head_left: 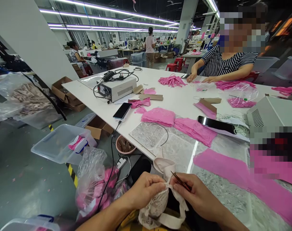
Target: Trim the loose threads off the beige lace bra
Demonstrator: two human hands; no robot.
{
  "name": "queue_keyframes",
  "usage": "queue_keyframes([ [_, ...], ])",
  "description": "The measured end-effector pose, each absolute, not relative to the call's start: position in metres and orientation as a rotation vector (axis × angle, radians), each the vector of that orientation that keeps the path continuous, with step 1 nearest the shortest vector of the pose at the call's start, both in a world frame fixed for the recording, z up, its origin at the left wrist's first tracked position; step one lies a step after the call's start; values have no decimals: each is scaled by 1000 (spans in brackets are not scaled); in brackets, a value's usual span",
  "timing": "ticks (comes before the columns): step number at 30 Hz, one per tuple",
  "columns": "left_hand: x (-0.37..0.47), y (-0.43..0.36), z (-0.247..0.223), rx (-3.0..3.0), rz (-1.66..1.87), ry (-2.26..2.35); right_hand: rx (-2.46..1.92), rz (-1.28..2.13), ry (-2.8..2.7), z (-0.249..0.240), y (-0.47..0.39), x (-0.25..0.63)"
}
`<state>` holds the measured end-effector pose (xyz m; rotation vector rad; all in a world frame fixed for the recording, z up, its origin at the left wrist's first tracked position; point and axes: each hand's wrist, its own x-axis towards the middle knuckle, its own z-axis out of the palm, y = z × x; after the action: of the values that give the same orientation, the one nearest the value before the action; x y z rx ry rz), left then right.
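In front of my lap I hold a cream lace bra (pixel 156 205) with both hands. The fingers of my left hand (pixel 146 190) pinch its edge beside the strap. My right hand (pixel 196 194) is closed on the same part from the other side. It also holds slim, dark gold tweezers (pixel 181 181), whose tips point up and left. A loop of the cream strap rises above my fingers toward the table edge, and the band hangs below. What lies right between my fingertips is too small to make out.
On the white table (pixel 146 75) are pink lace stacks (pixel 158 116), a pink strip (pixel 220 163), phones (pixel 122 110) and a metal control box (pixel 117 89). A co-worker in a striped top (pixel 229 64) sits across. Bags (pixel 93 186) and plastic bins (pixel 64 141) stand on the left floor.
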<state>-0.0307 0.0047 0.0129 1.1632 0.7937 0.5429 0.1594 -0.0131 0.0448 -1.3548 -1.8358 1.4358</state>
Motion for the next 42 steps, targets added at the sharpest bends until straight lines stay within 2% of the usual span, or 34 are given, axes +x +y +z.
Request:
queue_keyframes([
  [6,-23,8,9,1153,555,829,-1353,1504,-1773,42,-6,162],
  [12,-17,3,-1,1005,625,820,-1279,1710,-1542,29,-2,163],
  [19,-8,-1,-5,1109,711,921,-1410,1545,-1186,23,-17,174],
  [22,-4,-3,-2,1173,753,964,-1460,1573,-1024,25,-35,175],
  [26,2,-6,3,1313,824,978,-1410,1746,-1032,25,-55,159],
  [29,6,-8,4,1421,868,972,-1451,1751,-992,26,-57,150],
  [42,7,-14,2,1660,913,964,-1402,1368,-1429,16,-52,157],
])
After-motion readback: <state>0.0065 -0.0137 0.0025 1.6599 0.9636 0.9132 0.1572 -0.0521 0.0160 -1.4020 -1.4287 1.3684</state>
